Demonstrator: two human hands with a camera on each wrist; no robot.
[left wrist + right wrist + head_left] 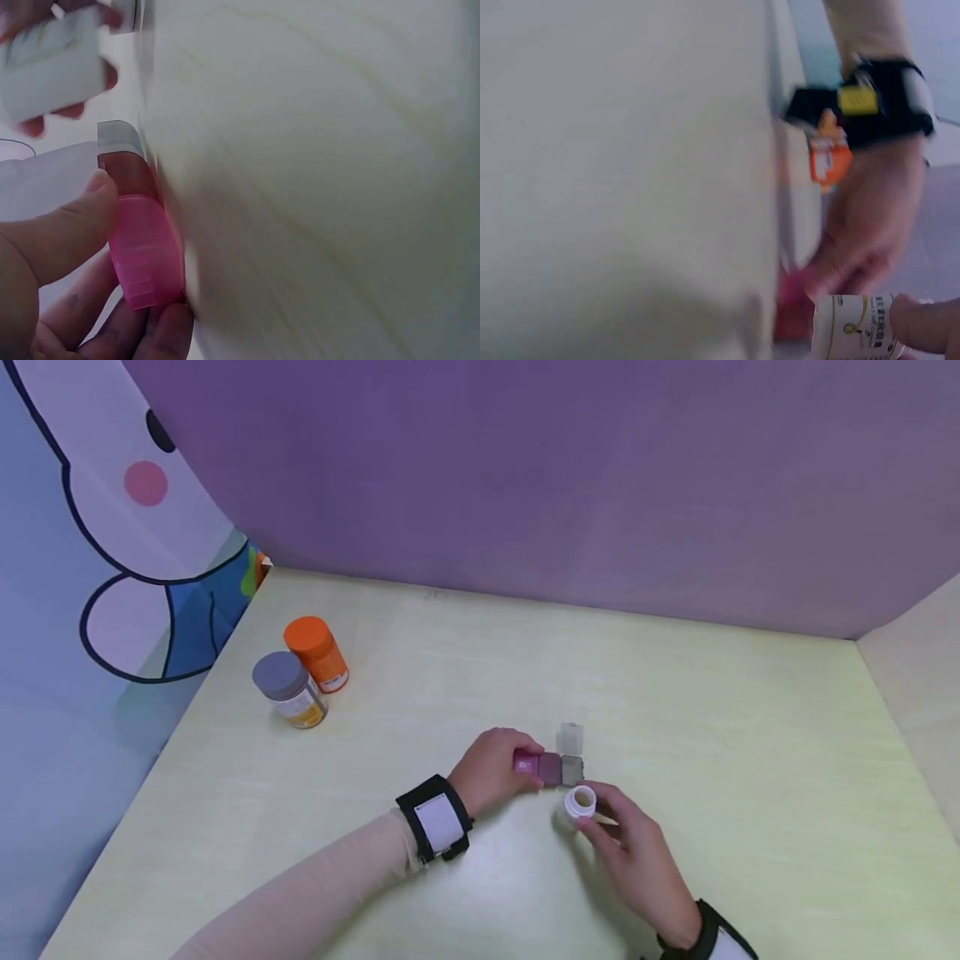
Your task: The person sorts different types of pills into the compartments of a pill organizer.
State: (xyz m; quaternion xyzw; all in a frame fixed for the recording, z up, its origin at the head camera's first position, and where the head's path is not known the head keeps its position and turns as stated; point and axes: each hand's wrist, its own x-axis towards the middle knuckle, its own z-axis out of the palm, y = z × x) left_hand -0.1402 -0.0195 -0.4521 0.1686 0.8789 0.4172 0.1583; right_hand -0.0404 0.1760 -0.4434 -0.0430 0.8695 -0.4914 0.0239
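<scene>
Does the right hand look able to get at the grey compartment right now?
Probably yes: the right hand holds the white bottle close to the grey compartment, whose clear lid appears flipped back. The left hand grips the pink end, leaving the grey one uncovered.

The right hand (930,326) holds a white bottle (844,330), thumb against its printed label (870,322). Just above the bottle in this view, the left hand (874,217) grips a blurred pink case (790,289), which lies to the bottle's upper left. Farther above the bottle are a black wrist strap (889,112) with a yellow patch (857,100) and a partly hidden orange container (830,163). Pale tabletop (622,150) spreads to the bottle's left.
</scene>
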